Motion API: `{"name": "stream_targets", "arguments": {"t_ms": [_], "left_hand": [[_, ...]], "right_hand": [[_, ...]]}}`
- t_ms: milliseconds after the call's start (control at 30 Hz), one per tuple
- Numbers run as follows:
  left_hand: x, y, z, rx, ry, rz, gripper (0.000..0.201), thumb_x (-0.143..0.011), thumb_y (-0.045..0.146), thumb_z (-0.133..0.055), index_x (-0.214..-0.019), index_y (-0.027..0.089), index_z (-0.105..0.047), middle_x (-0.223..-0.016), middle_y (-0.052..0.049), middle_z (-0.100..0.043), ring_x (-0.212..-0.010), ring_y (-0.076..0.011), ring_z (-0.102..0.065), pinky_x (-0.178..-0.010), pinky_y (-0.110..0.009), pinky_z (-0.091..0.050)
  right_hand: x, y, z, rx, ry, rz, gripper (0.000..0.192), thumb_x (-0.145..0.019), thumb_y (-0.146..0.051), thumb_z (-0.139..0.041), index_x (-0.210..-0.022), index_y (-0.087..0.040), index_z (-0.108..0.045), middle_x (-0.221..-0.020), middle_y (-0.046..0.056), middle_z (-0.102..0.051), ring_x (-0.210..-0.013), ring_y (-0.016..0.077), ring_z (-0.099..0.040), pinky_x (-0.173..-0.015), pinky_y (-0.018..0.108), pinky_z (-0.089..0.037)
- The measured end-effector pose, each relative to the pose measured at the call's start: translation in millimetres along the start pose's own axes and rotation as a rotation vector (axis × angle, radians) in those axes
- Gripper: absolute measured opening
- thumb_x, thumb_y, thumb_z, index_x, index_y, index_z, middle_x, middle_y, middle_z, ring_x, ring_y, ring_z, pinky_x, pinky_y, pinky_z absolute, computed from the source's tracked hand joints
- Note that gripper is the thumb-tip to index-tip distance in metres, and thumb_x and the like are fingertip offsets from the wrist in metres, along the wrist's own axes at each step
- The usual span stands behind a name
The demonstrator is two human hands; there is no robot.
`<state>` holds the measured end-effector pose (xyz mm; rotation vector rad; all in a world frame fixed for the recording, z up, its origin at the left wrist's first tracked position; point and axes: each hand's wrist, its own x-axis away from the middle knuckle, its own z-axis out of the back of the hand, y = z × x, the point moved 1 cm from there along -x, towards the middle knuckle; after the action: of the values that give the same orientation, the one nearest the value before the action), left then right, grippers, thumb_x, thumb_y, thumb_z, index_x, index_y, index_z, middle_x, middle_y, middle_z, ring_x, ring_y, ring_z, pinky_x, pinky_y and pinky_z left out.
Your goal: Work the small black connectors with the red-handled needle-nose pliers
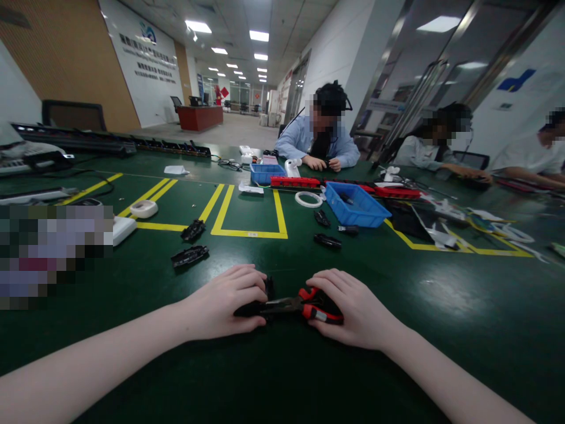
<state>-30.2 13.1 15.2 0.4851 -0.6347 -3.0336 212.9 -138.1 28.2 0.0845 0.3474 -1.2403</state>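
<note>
My right hand (353, 309) is closed round the red and black handles of needle-nose pliers (289, 304). Their long jaws point left and reach a black plastic part (251, 308). That part is in my left hand (233, 300), whose fingers are wrapped over it and hide most of its shape. Whether the jaws are clamped on the part I cannot tell. Beyond my left hand lie two similar black plastic parts (189, 256). Several more small black parts (327, 240) rest beyond my right hand, near a blue bin.
The blue bin (357, 203) stands right of centre, with a white ring (308, 199) beside it. A roll of tape (143, 208) sits at the left. Red strips (295, 182) lie along the far side. Across the green table (247, 377) sits a person (318, 135); others are at right.
</note>
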Motion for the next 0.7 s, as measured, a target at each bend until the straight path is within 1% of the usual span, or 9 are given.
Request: {"name": "stream_targets", "arguments": {"t_ms": [100,233,333,567,700], "left_hand": [[-0.6,-0.1,0.3,-0.009,0.011,0.026,0.016,-0.087,0.021,-0.069,-0.103,0.019,-0.064,-0.112,-0.004,-0.066,-0.121,-0.0224,-0.058,-0.117,-0.049,-0.035],[-0.4,-2.4,0.6,-0.015,0.042,0.058,0.017,-0.089,0.02,-0.066,-0.106,0.02,-0.064,-0.113,-0.005,-0.065,-0.12,-0.0213,-0.058,-0.118,-0.05,-0.033],[0.1,-3.1,0.8,-0.009,0.048,0.066,0.018,-0.089,0.02,-0.067,-0.107,0.021,-0.065,-0.113,-0.004,-0.065,-0.12,-0.0212,-0.058,-0.118,-0.051,-0.032],[0.4,-2.0,1.4,-0.012,0.058,0.077,0.016,-0.089,0.022,-0.067,-0.105,0.021,-0.066,-0.11,-0.004,-0.066,-0.115,-0.0215,-0.061,-0.117,-0.051,-0.033],[0.7,-2.2,0.1,-0.029,0.064,0.067,0.016,-0.088,0.022,-0.067,-0.104,0.021,-0.067,-0.108,-0.004,-0.067,-0.112,-0.0211,-0.062,-0.117,-0.051,-0.034]], "right_hand": [[0.2,0.1,-0.8,0.03,0.043,0.011,0.047,-0.081,-0.034,-0.069,-0.123,-0.016,-0.056,-0.116,0.015,-0.066,-0.104,0.0278,-0.063,-0.087,0.045,-0.054],[0.8,1.1,-1.1,0.086,0.081,0.036,0.044,-0.087,-0.032,-0.063,-0.127,-0.016,-0.056,-0.12,0.016,-0.065,-0.111,0.0297,-0.06,-0.091,0.049,-0.052],[1.9,2.1,-1.8,0.089,0.09,0.045,0.044,-0.087,-0.034,-0.062,-0.126,-0.015,-0.057,-0.118,0.016,-0.066,-0.107,0.0284,-0.062,-0.088,0.047,-0.053],[3.7,1.3,-3.1,0.113,0.177,0.091,0.041,-0.087,-0.038,-0.064,-0.12,-0.015,-0.061,-0.108,0.015,-0.069,-0.094,0.0251,-0.066,-0.077,0.041,-0.057],[3.0,-0.5,-3.0,0.097,0.17,0.076,0.041,-0.086,-0.039,-0.065,-0.12,-0.016,-0.061,-0.105,0.014,-0.069,-0.09,0.0241,-0.066,-0.075,0.039,-0.058]]}}
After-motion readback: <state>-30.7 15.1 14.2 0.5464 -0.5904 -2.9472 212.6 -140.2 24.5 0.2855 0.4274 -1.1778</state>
